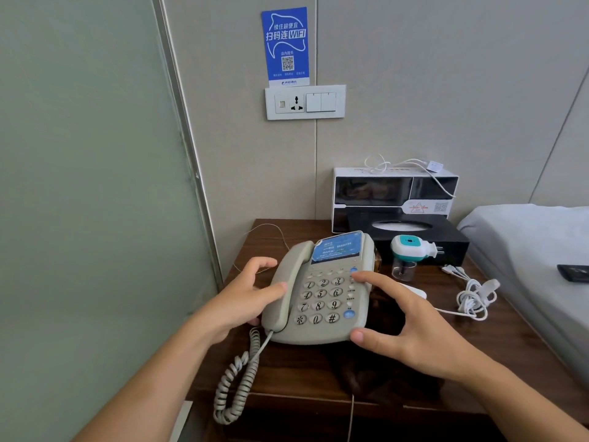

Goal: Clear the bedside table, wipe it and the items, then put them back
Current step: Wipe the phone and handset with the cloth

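Note:
A beige desk telephone (322, 295) with its handset on the cradle sits on the dark wooden bedside table (318, 374). My left hand (245, 301) grips the handset side, thumb over the handset. My right hand (408, 323) holds the phone's right edge, thumb at its front corner and a finger near the keypad's top. Its coiled cord (237, 384) hangs over the table's front edge. Behind stand a black tissue box (446, 240), a white and teal plug-in mosquito repeller (408, 253), and a white charging cable (471, 298).
A white and black box (395, 193) stands against the wall at the back, a white cable lying on top. The bed (526, 244) borders the table on the right, a dark remote (573, 272) on it. A frosted glass panel (89, 186) is close on the left. A socket panel (305, 102) is on the wall.

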`<state>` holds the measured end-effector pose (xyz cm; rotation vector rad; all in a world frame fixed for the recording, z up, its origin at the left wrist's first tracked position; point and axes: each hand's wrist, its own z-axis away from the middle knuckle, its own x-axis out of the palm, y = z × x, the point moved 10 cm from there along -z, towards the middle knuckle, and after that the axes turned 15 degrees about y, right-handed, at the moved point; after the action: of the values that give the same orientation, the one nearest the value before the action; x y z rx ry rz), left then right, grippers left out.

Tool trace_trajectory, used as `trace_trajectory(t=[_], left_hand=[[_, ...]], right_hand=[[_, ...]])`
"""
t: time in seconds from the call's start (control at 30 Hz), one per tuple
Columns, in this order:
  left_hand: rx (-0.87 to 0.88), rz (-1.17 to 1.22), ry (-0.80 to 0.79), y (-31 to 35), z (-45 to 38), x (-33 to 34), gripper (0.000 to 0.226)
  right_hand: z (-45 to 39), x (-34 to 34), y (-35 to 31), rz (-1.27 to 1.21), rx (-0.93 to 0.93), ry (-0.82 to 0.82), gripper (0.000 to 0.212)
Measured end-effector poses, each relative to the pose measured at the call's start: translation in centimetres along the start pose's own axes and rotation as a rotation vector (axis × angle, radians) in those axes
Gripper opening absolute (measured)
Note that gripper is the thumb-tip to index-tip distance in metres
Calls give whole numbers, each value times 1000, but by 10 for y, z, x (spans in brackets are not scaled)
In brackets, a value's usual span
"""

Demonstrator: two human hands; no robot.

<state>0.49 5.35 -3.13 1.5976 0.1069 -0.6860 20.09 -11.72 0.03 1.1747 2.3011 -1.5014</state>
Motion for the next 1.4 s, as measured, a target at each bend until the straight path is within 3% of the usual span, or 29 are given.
trace_trajectory(t=[0.1, 0.3, 0.4, 0.57, 0.7, 0.83, 0.97, 1.07, 1.2, 1.3, 1.4], left_hand=[[-112, 29, -103, -12, 3, 5, 63], [-232, 160, -148, -14, 11, 18, 72], [-239, 221, -128, -16, 14, 16, 73], [-209, 282, -3, -16, 18, 5, 96], [-34, 394, 106, 9, 24, -9, 100], [286, 225, 148, 45, 34, -23, 88], [358, 161, 198, 61, 42, -38, 97], [402, 71, 273, 75, 51, -52, 106], [543, -252, 325, 97, 70, -47, 107], [558, -271, 326, 98, 72, -43, 109], [554, -262, 316, 95, 74, -42, 112]], right_hand=[[1, -1, 1, 10, 3, -21, 80], [4, -6, 5, -7, 32, -55, 81], [6, -3, 6, -17, 44, -91, 82], [8, 8, 10, 4, 78, -149, 98], [6, 12, 8, 124, 61, -151, 106], [2, 4, -2, 180, 33, -122, 106], [-6, -19, -16, 190, 26, -66, 106], [-14, -45, -29, 163, 38, 40, 92], [-25, -74, -53, 134, 1, 157, 76], [-41, -96, -81, 157, -97, 274, 41], [-62, -109, -104, 154, -161, 373, 35]])
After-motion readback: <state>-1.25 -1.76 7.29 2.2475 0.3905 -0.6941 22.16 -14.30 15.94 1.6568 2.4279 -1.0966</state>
